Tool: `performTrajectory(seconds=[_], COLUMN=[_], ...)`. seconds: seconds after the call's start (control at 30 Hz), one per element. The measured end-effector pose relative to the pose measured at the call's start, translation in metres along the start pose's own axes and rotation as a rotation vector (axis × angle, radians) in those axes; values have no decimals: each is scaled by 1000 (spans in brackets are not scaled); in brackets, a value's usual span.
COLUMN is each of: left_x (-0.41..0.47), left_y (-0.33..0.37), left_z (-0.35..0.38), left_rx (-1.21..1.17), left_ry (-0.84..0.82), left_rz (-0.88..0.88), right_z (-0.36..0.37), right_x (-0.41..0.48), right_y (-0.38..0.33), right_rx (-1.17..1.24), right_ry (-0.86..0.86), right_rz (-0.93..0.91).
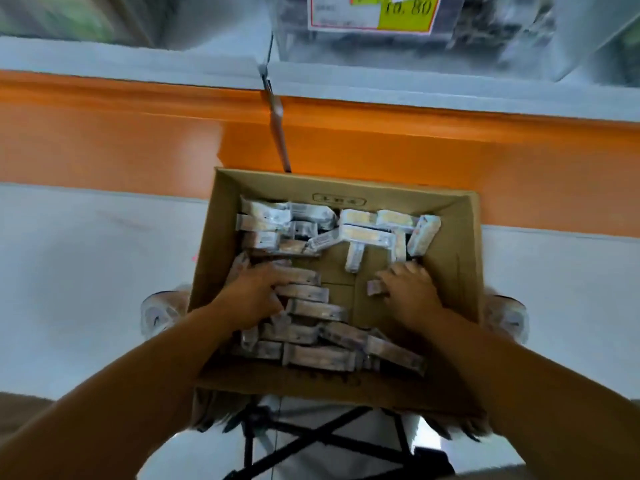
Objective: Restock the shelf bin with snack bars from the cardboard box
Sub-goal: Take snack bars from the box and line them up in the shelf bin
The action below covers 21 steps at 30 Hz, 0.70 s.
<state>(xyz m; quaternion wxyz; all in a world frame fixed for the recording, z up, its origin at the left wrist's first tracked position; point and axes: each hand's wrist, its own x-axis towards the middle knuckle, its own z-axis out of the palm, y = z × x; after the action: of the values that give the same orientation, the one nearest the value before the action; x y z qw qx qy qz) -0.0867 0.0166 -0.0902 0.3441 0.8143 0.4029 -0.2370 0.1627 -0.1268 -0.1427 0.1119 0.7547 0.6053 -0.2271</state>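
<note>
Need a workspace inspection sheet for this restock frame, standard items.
Surface: cardboard box on black folding stand.
Job's things: snack bars loose in the box, its floor partly bare; shelf bin above, blurred.
Clutter: nothing seen.
Hands: left hand grips snack bars at the box's left; right hand pinches single bar.
Cables: nothing seen.
Surroundings: orange shelf band, price label, hanging metal hook.

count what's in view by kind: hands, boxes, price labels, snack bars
hands: 2, left hand and right hand
cardboard box: 1
price label: 1
snack bars: piled and blurred, no exact count
total: 4, bars left out
</note>
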Motion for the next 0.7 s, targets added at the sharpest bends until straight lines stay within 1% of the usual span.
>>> performTrajectory(seconds=[0.1, 0.17, 0.27, 0.3, 0.33, 0.37, 0.4, 0.47, 0.5, 0.57, 0.7], left_x=[1, 4, 8, 9, 10, 11, 12, 11, 10, 6, -1], left_y=[-17, -24, -27, -28, -28, -28, -27, -25, -23, -20, -16], left_z=[3, 4, 8, 11, 14, 18, 21, 25, 26, 26, 21], left_rx=[0, -16, 36, 69, 92, 113, 124, 103, 71, -34, -232], left_ry=[-19, -4, -4, 8, 24, 42, 62, 122, 164, 227, 222], left_rz=[-9, 18, 30, 27, 21, 18, 15, 9, 7, -10, -90], right_z=[7, 12, 17, 19, 20, 20, 17, 10, 8, 14, 29], right_x=[6, 10, 12, 13, 14, 14, 15, 15, 14, 13, 14], right_y=[3, 3, -5, -7, -11, -17, -26, -48, -58, -74, -84], right_rx=[-72, -111, -159, -121, -34, 116, 305, 670, 793, 848, 688], right_ry=[-46, -64, -51, -29, -2, 14, -11, -171, -260, -360, -410], right_rz=[-1, 4, 41, 46, 37, 17, -3, -21, -13, 32, 67])
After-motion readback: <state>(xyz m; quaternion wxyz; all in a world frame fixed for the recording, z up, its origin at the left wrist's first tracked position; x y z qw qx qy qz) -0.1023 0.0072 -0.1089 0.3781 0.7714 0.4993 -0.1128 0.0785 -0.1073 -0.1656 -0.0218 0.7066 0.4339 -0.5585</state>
